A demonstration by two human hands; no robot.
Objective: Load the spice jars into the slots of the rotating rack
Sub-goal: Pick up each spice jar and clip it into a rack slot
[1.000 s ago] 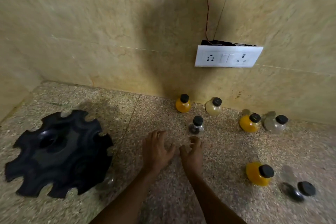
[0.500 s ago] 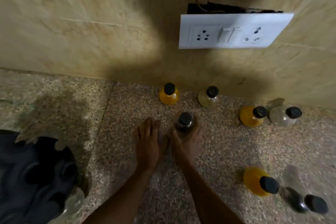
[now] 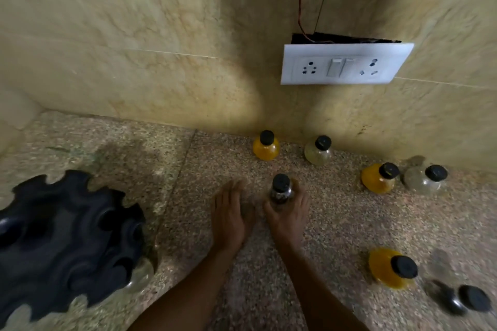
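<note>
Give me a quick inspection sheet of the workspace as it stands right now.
Surface: speckled stone counter, dim.
Job's things: black slotted rack at left; dark-filled jar in hand; six more black-capped jars to the right, three yellow, two pale, one dark.
Clutter: nothing seen.
Grippers: right hand grips the dark-filled jar; left hand open beside it.
Cables: thin wires run up from the white socket plate.
Surroundings: beige tiled wall.

Two bare forearms reach in from the bottom edge, ending in the left hand (image 3: 230,219) and the right hand (image 3: 289,219). No sleeve covers either arm as far as the frame shows (both are cut off below the elbow). The wrists and visible fingers look unadorned
</note>
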